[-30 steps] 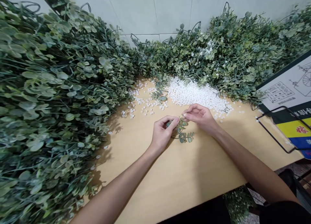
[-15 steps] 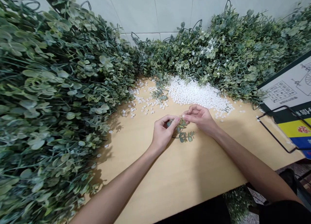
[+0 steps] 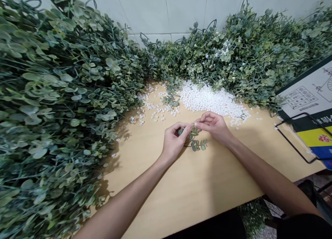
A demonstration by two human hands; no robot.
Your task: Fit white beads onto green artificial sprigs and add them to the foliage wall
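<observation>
Above the middle of the table, my left hand (image 3: 175,139) pinches an artificial leaf sprig (image 3: 198,144) between thumb and fingers. Its small grey-green leaves hang to the right, below my fingertips. My right hand (image 3: 213,126) is closed in a pinch at the sprig's upper end, its fingertips almost meeting those of the left. What lies between the right fingertips is too small to make out. Just beyond my hands spreads a pile of small white plastic pieces (image 3: 207,97), with more scattered to its left.
Dense artificial greenery (image 3: 64,104) is heaped along the left, and more foliage (image 3: 259,56) lines the back against the tiled wall (image 3: 147,11). At the right edge of the wooden table (image 3: 181,190) stand a printed box (image 3: 308,97) and a black wire frame (image 3: 293,145).
My hands stay almost in place, still pinched together at the sprig. Only slight finger movement shows at the sprig's upper end.
</observation>
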